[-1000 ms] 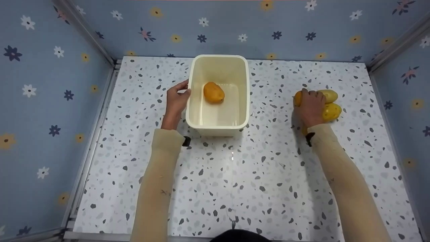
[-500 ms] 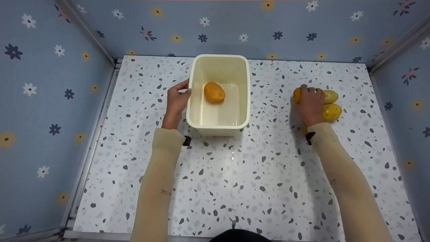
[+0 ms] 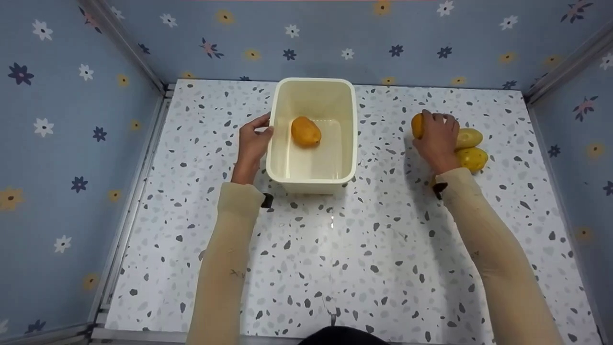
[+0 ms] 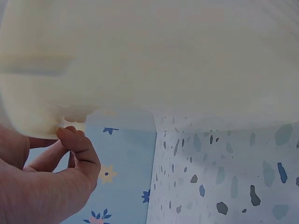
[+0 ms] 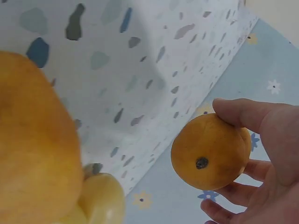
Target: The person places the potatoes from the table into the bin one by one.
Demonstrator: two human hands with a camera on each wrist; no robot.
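Now my right hand (image 3: 437,141) has drawn the orange fruit (image 5: 208,151) leftward and farther out, near the yellow fruits (image 3: 471,159), fingers curled round it. It looks plump, with a dark stem scar. My left hand (image 3: 253,146) stays touching the container (image 3: 313,181); whether it pinches, I cannot tell.

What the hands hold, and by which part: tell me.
Right hand grips an orange fruit around its sides. Left hand touches the left side of the bin; grip unclear.

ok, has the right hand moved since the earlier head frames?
Yes: in the head view the right hand has shifted slightly nearer the fixed back wall and toward the cream bin.
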